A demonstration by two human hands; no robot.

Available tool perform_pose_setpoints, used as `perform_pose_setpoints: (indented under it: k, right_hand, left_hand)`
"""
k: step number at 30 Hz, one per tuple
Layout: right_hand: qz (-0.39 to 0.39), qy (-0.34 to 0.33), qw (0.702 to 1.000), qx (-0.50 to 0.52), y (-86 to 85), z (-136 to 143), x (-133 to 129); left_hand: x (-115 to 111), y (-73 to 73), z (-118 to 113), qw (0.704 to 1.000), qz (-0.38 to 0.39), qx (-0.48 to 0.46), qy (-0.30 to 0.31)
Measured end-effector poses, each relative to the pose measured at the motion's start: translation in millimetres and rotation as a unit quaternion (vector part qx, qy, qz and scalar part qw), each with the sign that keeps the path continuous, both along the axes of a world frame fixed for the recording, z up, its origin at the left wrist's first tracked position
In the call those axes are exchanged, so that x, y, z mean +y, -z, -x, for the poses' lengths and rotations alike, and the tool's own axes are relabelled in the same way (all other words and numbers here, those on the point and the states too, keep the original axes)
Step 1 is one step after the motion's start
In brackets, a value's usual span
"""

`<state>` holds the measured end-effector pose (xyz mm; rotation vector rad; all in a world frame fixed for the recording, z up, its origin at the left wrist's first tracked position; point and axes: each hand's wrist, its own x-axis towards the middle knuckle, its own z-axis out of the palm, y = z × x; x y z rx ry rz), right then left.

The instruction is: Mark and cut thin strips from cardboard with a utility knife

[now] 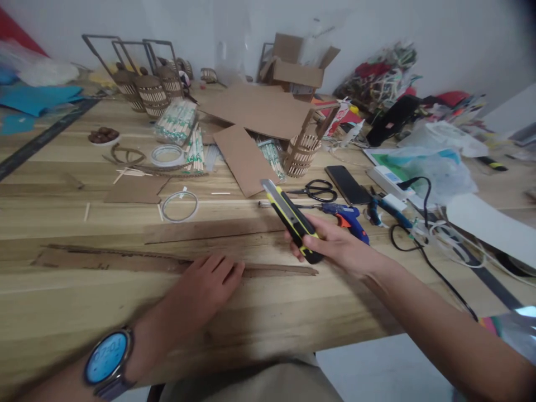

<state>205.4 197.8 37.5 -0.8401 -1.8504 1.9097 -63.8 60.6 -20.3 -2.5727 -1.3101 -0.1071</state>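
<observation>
My right hand point(330, 243) is closed round a black and yellow utility knife point(293, 218). Its blade points up and away to the left, above the table. My left hand point(211, 282) lies over a long, narrow cardboard strip point(104, 260), fingers bent across it and pressing it to the wood. The strip sticks out on both sides of that hand. Just beyond it is a second cardboard strip point(209, 229). Scissors point(320, 191) and a blue glue gun point(347, 218) lie past the knife hand.
Behind are cardboard sheets point(259, 109), bagged sticks point(176, 120), tape rolls point(180, 206) and a small lantern-like model point(302, 153). Similar models point(151, 92) stand at the back left. To the right lie a phone point(347, 184), a power strip point(389, 181) and loose cables point(435, 279).
</observation>
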Motion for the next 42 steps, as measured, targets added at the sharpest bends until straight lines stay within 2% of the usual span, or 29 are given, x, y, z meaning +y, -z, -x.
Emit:
perform_pose_setpoints:
  k: [2, 5, 7, 12, 18, 22, 24, 26, 29, 33, 37, 39, 42]
  right_hand:
    - [0.067, 0.050, 0.996, 0.013, 4.4, -22.6, -13.2]
    - [0.084, 0.134, 0.987, 0.004, 16.3, -47.2, -32.1]
    - [0.077, 0.158, 0.984, -0.009, 22.9, -56.5, -43.6]
    - [0.091, 0.163, 0.982, -0.024, 28.5, -61.1, -63.1]
    - [0.101, 0.186, 0.977, -0.031, 31.1, -56.7, -69.3]
    - [0.054, 0.166, 0.983, -0.060, 21.8, -57.4, -67.3]
    - [0.014, 0.128, 0.988, -0.090, 12.6, -56.6, -64.0]
    - [-0.059, 0.083, 0.984, -0.145, 2.7, -54.3, -59.8]
    - [-0.222, 0.016, 0.945, -0.239, -9.4, -49.1, -53.0]
    - [-0.388, -0.078, 0.855, -0.336, -16.4, -39.0, -45.4]
    - [-0.488, -0.133, 0.758, -0.411, -19.5, -22.1, -39.5]
    - [-0.523, -0.154, 0.726, -0.419, -21.7, -12.5, -37.1]
    - [-0.540, -0.183, 0.697, -0.435, -25.2, -0.7, -34.7]
  left_hand:
    - [0.7, -0.5, 3.6, 1.000, -0.005, 0.000, 0.005]
    - [2.0, -2.8, 6.0, 1.000, -0.013, 0.001, 0.014]
    - [2.6, -4.2, 6.3, 1.000, -0.010, 0.000, 0.020]
    - [2.8, -2.0, 6.6, 1.000, -0.002, -0.004, 0.025]
    - [10.3, -0.5, 4.3, 0.999, 0.006, -0.045, -0.003]
    - [25.6, -6.7, -0.6, 0.993, 0.068, -0.091, -0.039]
    - [32.9, -10.1, -2.4, 0.987, 0.103, -0.104, -0.058]
    - [38.5, -12.9, -3.1, 0.981, 0.132, -0.122, -0.069]
    - [44.2, -15.4, -2.4, 0.969, 0.172, -0.168, -0.067]
    - [50.0, -13.8, -0.4, 0.948, 0.212, -0.225, -0.072]
    - [52.8, -9.3, 0.7, 0.941, 0.222, -0.245, -0.077]
    - [53.1, -7.9, 0.5, 0.938, 0.222, -0.253, -0.080]
    - [53.1, -7.9, -1.3, 0.932, 0.224, -0.275, -0.073]
